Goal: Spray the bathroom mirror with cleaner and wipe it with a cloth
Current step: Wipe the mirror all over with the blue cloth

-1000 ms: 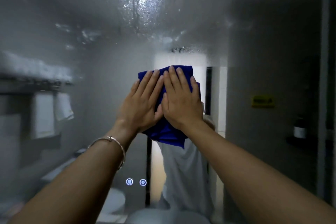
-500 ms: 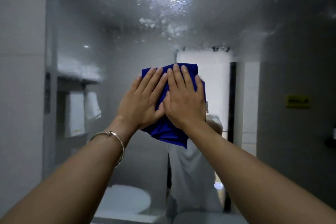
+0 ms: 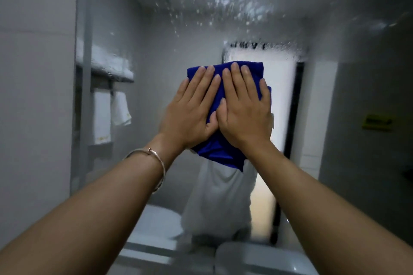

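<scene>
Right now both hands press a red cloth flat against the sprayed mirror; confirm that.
Wrong colour: the head view shows the cloth is blue, not red. The left hand and right hand do press it flat against the sprayed mirror.

No lettering reads clearly in the spray-flecked mirror (image 3: pixel 156 29). Near its right edge, the reflection shows a small yellow sign (image 3: pixel 377 121) on a grey wall (image 3: pixel 368 174), its dark print too blurred to make out. Above the reflected doorway (image 3: pixel 281 96), toward the mirror's upper middle, a row of dark marks (image 3: pixel 248 45) resembles characters but is smeared by droplets and cannot be read. By the left edge, two hanging white towels (image 3: pixel 101 116) each bear a small gold mark (image 3: pixel 101 139) near the hem, too small to tell as logo or text.
</scene>
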A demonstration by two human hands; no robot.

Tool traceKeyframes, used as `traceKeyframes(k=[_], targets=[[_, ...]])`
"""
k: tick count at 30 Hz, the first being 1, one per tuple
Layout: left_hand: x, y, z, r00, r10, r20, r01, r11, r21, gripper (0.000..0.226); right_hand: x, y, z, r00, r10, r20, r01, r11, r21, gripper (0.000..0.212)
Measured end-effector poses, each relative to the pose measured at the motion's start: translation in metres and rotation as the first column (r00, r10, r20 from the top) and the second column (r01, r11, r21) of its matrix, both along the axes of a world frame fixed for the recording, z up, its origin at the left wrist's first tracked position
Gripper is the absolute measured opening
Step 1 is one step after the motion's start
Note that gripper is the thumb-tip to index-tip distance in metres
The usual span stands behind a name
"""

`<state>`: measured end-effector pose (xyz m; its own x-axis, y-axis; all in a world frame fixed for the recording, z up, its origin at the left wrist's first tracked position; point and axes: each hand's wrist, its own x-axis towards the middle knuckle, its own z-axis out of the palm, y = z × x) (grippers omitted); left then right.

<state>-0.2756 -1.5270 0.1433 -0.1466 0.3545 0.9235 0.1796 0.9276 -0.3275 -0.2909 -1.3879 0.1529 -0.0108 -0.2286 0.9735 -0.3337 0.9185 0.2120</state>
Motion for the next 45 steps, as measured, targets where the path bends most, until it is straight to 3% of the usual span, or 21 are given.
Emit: traceKeyframes(k=[9, 13, 17, 25, 31, 38, 45], targets=[[0.012, 0.029, -0.007, 0.994, -0.051, 0.099, 0.028, 0.976, 0.214, 0.064, -0.004, 0.012, 0.003, 0.965, 0.25, -0.08, -0.248, 0.968, 0.039, 0.055], [0.003, 0.027, -0.011, 0.995, -0.037, 0.089, 0.018, 0.977, 0.214, 0.063, -0.007, 0.015, 0.002, 0.983, 0.158, -0.088, -0.148, 0.982, 0.114, 0.053], [-0.003, 0.016, -0.009, 0.999, -0.015, 0.049, 0.01, 0.993, 0.115, 0.062, -0.009, 0.004, 0.0, 0.992, 0.042, -0.123, -0.039, 0.999, 0.032, 0.052], [-0.002, -0.038, 0.019, 0.997, -0.07, -0.02, 0.07, 0.998, -0.007, 0.061, -0.005, -0.048, 0.013, 0.989, -0.007, -0.146, -0.005, 0.997, -0.079, 0.053], [0.003, -0.123, 0.039, 1.0, -0.014, 0.003, 0.014, 1.0, -0.003, 0.061, 0.0, -0.134, 0.032, 0.991, 0.018, -0.134, -0.031, 0.995, -0.096, 0.053], [0.014, -0.234, 0.027, 0.998, 0.044, 0.048, -0.047, 0.997, 0.068, 0.061, 0.01, -0.242, 0.027, 0.997, 0.035, -0.072, -0.034, 0.999, 0.015, 0.052], [0.018, -0.26, 0.017, 0.999, 0.004, 0.049, -0.009, 0.994, 0.108, 0.061, 0.015, -0.27, 0.021, 0.997, 0.031, -0.067, -0.029, 0.999, 0.039, 0.053]])
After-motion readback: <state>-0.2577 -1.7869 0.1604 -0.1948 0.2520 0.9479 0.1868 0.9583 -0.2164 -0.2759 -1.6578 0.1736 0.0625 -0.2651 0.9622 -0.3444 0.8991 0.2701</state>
